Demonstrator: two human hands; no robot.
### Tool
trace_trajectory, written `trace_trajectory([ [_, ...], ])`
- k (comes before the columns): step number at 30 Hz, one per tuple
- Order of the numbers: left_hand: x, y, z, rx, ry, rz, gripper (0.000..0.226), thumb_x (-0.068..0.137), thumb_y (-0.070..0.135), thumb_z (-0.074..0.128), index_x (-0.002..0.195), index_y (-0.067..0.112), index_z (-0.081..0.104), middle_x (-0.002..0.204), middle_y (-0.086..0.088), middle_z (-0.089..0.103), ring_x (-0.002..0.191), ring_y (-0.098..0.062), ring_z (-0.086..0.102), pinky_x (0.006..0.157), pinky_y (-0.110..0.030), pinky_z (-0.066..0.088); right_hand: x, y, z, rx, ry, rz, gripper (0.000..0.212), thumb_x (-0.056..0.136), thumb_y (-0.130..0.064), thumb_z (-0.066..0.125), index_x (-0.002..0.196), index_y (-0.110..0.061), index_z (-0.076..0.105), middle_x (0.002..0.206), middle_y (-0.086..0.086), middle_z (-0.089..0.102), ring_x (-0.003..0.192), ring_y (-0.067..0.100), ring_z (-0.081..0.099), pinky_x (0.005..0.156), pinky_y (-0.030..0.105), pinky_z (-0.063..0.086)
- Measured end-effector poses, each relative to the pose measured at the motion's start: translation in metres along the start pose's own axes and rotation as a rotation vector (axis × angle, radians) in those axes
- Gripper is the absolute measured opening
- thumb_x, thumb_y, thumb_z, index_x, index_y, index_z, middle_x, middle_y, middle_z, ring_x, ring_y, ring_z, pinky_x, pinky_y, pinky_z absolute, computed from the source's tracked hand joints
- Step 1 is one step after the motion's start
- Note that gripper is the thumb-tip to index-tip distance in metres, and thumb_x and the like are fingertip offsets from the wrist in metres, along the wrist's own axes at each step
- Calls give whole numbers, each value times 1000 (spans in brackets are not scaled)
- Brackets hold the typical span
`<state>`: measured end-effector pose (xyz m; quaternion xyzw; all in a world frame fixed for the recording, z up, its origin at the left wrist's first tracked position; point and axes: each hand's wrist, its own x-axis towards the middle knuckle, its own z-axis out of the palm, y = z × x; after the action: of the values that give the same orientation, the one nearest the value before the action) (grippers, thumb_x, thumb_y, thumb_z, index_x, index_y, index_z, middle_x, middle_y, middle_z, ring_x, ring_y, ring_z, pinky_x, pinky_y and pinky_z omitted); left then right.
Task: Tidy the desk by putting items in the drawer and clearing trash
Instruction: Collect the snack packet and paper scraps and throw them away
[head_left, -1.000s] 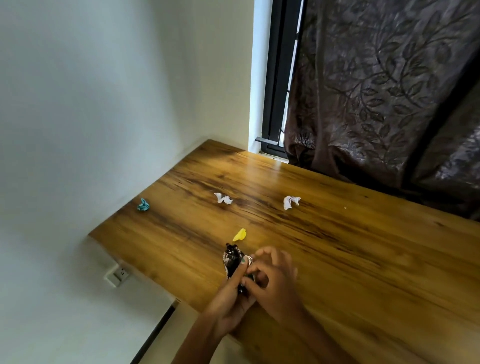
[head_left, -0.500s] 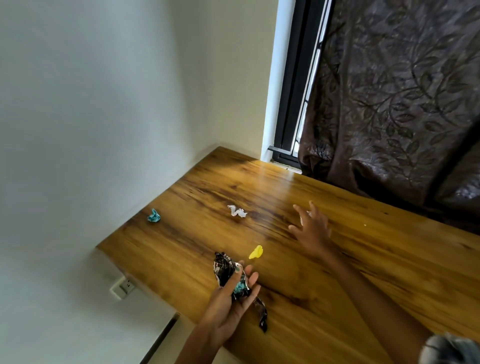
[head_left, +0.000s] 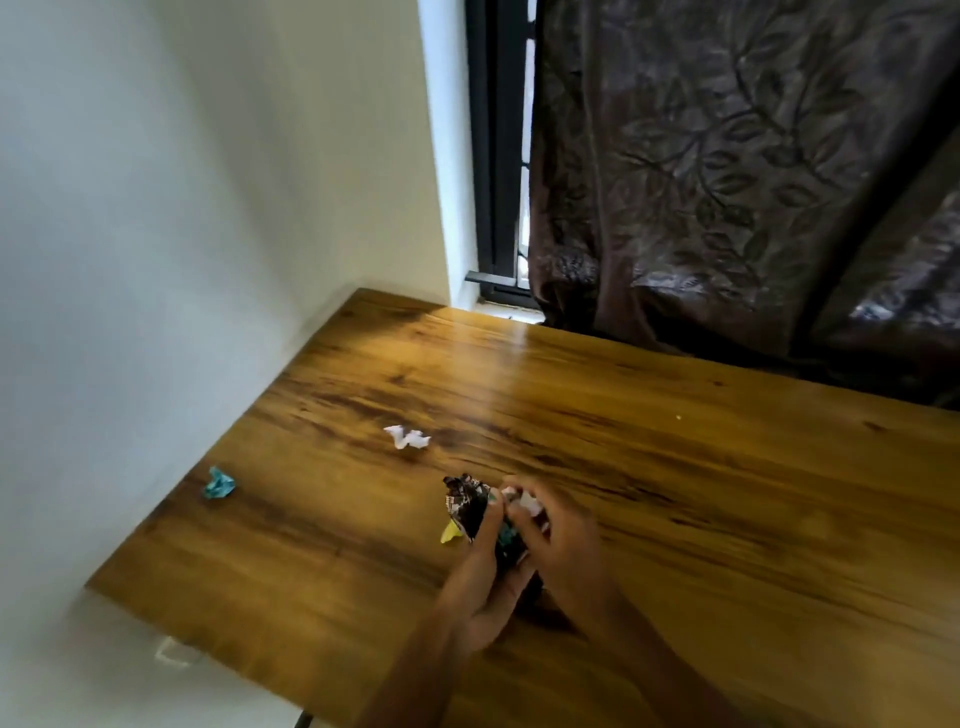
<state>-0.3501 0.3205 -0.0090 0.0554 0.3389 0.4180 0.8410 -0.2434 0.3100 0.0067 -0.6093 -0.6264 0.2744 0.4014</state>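
Right hand (head_left: 563, 545) just came back from mid-bench, its fingers pinching the white paper scrap (head_left: 527, 503), stuffing it into the dark wrapper (head_left: 467, 501) my left hand (head_left: 485, 582) grips near the front edge. Three scraps left.

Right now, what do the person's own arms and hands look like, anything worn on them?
Both forearms are bare as far as the frame shows: no sleeves, watch or bracelets in view. The left hand and right hand wear no gloves, and no rings are visible, though the fingers are slightly blurred. Both arms enter from the bottom edge.
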Motion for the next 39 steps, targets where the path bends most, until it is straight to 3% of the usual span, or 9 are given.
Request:
trace_trajectory([
  [4, 16, -12, 10, 42, 30, -88, 45, 82, 23, 63, 121, 1, 60, 120, -19, 65, 107, -23, 66, 72, -29, 59, 0, 20, -25, -292, 12, -40, 38, 93, -43, 35, 121, -34, 58, 112, -23, 51, 109, 0, 33, 81, 28, 22],
  [6, 21, -16, 14, -24, 38, -106, 40, 81, 14, 65, 120, 4, 63, 122, -20, 63, 109, -26, 65, 76, -34, 60, 12, 40, -52, -189, -71, 48, 39, 92, -48, 33, 117, -35, 61, 114, -23, 50, 108, -2, 37, 84, 27, 27],
  [9, 23, -17, 18, -60, 73, -94, 39, 75, 8, 67, 114, 6, 67, 116, -19, 67, 96, -25, 70, 69, -37, 60, 36, 80, -92, -54, 150, 206, 24, 96, -29, 48, 111, -19, 64, 86, -8, 62, 64, -7, 52, 56, 6, 36],
  [10, 24, -18, 20, -62, 80, -94, 38, 75, 8, 67, 113, 6, 67, 116, -20, 67, 94, -25, 71, 68, -37, 61, 45, 95, -104, -79, 255, 268, 24, 96, -24, 50, 112, -14, 64, 85, -4, 64, 62, -3, 53, 54, 7, 37],
  [13, 25, -20, 23, -58, 100, -83, 35, 75, 8, 66, 111, 5, 69, 115, -20, 67, 93, -25, 71, 70, -39, 61, 67, 134, -126, -176, 417, 390, 27, 93, -20, 55, 114, -6, 64, 112, 13, 64, 96, 23, 61, 80, 30, 49],
  [16, 28, -24, 25, -32, 129, -64, 40, 75, 9, 66, 115, 7, 66, 117, -18, 66, 93, -24, 71, 73, -38, 61, 86, 156, -131, -283, 420, 389, 31, 92, -22, 57, 116, -5, 64, 119, 17, 59, 108, 32, 56, 93, 42, 46],
  [30, 35, -33, 28, 31, 151, -71, 41, 74, 9, 69, 115, 8, 67, 117, -16, 67, 96, -24, 70, 74, -39, 60, 102, 164, -119, -698, 354, 314, 17, 94, -16, 48, 100, -5, 61, 111, 15, 57, 106, 34, 47, 83, 43, 40],
  [34, 26, -32, 22, 8, 145, -67, 39, 76, 9, 69, 115, 8, 67, 117, -16, 67, 95, -23, 70, 75, -38, 60, 92, 148, -111, -465, 302, 413, 17, 95, -20, 48, 101, -11, 60, 119, 11, 51, 116, 30, 38, 94, 44, 32],
  [39, 15, -31, 16, -21, 135, -52, 35, 82, 13, 65, 116, 9, 67, 118, -16, 67, 102, -25, 68, 76, -38, 60, 30, 79, -58, -104, 79, 220, 13, 97, -31, 43, 93, -26, 55, 106, -7, 47, 109, 13, 37, 86, 33, 34],
])
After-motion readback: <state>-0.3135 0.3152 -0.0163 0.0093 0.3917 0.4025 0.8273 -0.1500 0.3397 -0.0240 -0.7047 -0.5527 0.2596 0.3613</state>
